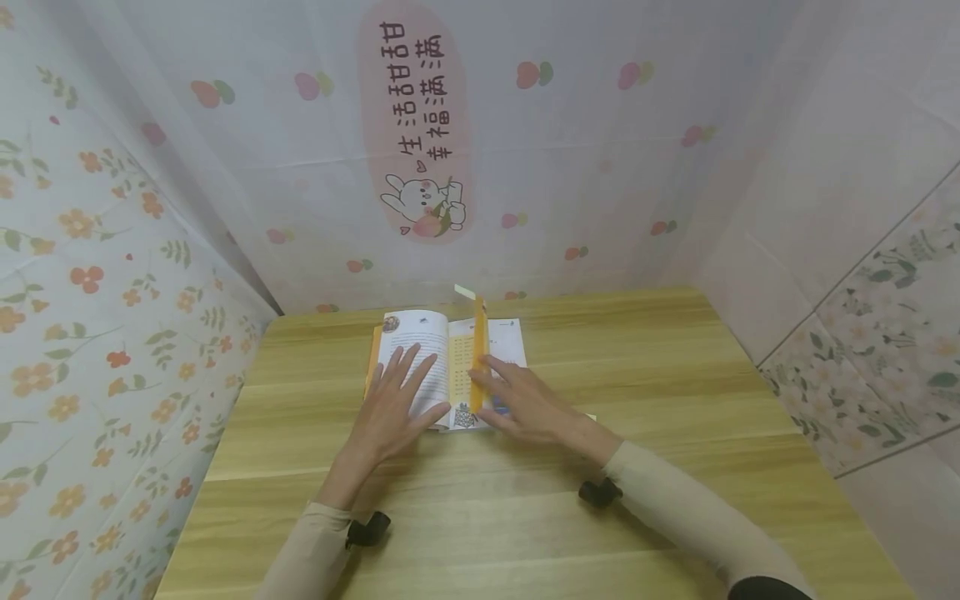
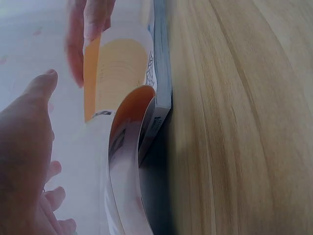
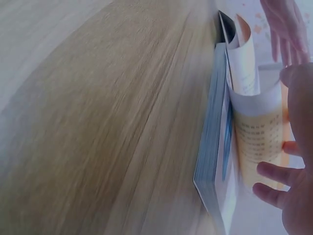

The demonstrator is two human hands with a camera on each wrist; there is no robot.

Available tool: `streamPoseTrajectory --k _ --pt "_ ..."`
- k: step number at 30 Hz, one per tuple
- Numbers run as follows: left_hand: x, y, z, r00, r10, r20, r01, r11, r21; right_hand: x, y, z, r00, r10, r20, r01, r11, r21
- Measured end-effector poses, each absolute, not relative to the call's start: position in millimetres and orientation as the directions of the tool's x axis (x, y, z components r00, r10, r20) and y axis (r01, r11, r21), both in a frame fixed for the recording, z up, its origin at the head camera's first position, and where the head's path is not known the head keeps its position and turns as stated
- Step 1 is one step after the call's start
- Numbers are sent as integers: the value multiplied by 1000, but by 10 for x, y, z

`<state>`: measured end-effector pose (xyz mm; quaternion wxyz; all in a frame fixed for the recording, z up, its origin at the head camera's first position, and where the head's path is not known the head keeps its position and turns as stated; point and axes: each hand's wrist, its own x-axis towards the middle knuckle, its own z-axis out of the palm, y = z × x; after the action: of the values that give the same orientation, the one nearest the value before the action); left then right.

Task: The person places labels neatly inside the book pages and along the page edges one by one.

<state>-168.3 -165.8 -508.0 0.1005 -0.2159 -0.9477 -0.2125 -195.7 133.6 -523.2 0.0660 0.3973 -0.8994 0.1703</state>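
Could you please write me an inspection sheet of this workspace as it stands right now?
Surface: wooden table, light plank grain.
Job's things: open book lying flat near the far edge; an orange page stands upright at the middle.
Clutter: a pale slip shows just beyond the book; what it is cannot be told.
Grippers: left hand rests flat, fingers spread, on the book's left page; right hand lies on the right side with fingertips against the orange page.
Cables: nothing seen; only a small black wrist mount under each sleeve.
Surroundings: floral sheets on three sides, the rear sheet bearing a rabbit picture and printed characters.
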Motion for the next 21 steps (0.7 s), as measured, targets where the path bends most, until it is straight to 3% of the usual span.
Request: streamPoseTrajectory --k 21 --pt "-1673 -1647 -5152 -874 414 257 481 813 327 -1899 1100 -5237 -616 -766 184 -786 612 -81"
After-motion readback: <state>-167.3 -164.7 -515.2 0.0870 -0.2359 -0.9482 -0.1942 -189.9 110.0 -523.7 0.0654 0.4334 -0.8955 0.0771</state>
